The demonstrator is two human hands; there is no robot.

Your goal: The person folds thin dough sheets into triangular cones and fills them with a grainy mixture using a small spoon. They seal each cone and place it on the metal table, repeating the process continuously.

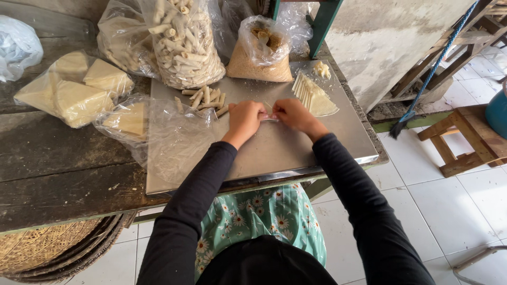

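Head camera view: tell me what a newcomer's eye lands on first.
First, the left hand and right hand meeting at mid-board over a thin wrapper on the metal sheet. Behind them stands a tall clear bag of pale rolled sticks, and a fanned stack of wrappers lies to the right.

Item between fingers [262, 113] mostly hidden; woven trays [58, 248] cut by edge.
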